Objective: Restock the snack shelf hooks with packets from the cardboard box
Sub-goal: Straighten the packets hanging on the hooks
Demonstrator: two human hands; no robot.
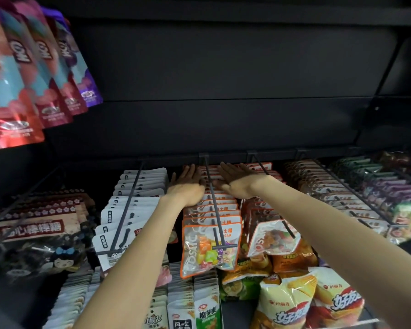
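Observation:
A long black hook (211,200) carries a full row of orange-edged candy packets (210,248), clear-fronted with coloured sweets inside. My left hand (186,186) lies flat on the packets left of the hook rod, far back in the row. My right hand (237,182) lies flat on the packets right of the rod, fingers straight and pointing toward the shelf back. Both hands press on the packet tops and hold nothing. The cardboard box is out of view.
Neighbouring hooks hold white packets (133,200), dark lollipop bags (38,233), more orange packets (273,236) and brown and purple rows (342,193). Red pouches (17,86) hang upper left. Yellow chip bags (294,302) and small packets (195,307) sit below. The black back panel (223,91) is bare.

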